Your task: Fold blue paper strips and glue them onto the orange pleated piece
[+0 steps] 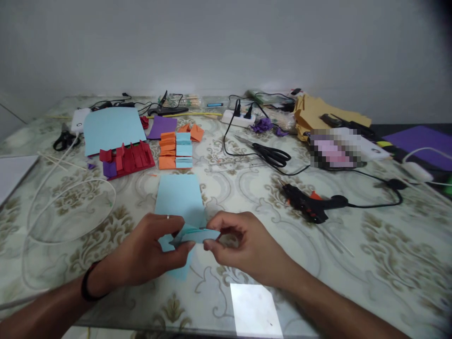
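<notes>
A small folded piece of light blue paper [197,235] is pinched between my two hands. My left hand [151,247], with a ring and a dark wristband, grips its left end between thumb and fingers. On the right end, the thumb and index finger of my right hand [243,242] are closed. Beneath them lies a longer light blue paper strip [179,195] on the table, partly hidden by my hands. Just beyond it sit folded orange paper pieces [167,150] and folded light blue pieces [183,149] in side-by-side columns.
A glue gun [314,202] and black-handled scissors [270,153] lie to the right, with cords around them. Red folded paper [132,160] and a light blue sheet [113,129] are at left. A white power strip [238,117] stands at the back. A white cable [113,197] loops on the left.
</notes>
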Tool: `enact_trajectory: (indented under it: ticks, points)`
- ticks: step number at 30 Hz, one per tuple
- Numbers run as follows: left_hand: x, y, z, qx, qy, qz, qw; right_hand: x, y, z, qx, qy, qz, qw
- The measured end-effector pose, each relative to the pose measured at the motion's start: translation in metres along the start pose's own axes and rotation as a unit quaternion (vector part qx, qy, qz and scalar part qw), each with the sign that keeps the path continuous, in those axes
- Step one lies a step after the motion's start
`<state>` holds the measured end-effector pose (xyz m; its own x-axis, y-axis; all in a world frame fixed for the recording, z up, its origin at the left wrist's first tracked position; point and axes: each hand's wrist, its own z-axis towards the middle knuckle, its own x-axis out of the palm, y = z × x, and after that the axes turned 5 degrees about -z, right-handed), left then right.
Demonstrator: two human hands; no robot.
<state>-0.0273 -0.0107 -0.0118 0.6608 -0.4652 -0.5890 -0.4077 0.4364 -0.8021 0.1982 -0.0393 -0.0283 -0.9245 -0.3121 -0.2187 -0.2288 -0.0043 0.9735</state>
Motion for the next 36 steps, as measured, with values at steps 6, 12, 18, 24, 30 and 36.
enact_trajectory:
  ticks: [6, 12, 18, 24, 30, 36]
  points:
    - [-0.005, 0.007, -0.002, -0.057, -0.001, -0.048, 0.997, -0.025, 0.004, 0.004, -0.04, -0.073, 0.043, 0.996]
    - [0.002, 0.003, -0.001, -0.085, 0.021, -0.098, 0.991, -0.01, 0.0, -0.001, -0.077, -0.01, -0.008, 0.997]
    - [-0.001, 0.008, -0.005, -0.069, 0.025, -0.237, 0.969, -0.005, -0.005, -0.001, -0.232, -0.052, -0.081, 0.968]
    - [-0.013, 0.013, -0.002, -0.01, 0.051, -0.366, 0.929, -0.014, -0.007, 0.0, -0.338, -0.09, -0.175, 0.92]
    - [-0.008, 0.011, 0.001, -0.003, 0.005, -0.307, 0.952, -0.014, -0.007, -0.001, -0.343, -0.104, -0.229, 0.905]
    - [-0.005, 0.007, 0.0, 0.078, -0.024, -0.065, 0.995, -0.016, -0.006, 0.001, -0.176, -0.057, -0.064, 0.981]
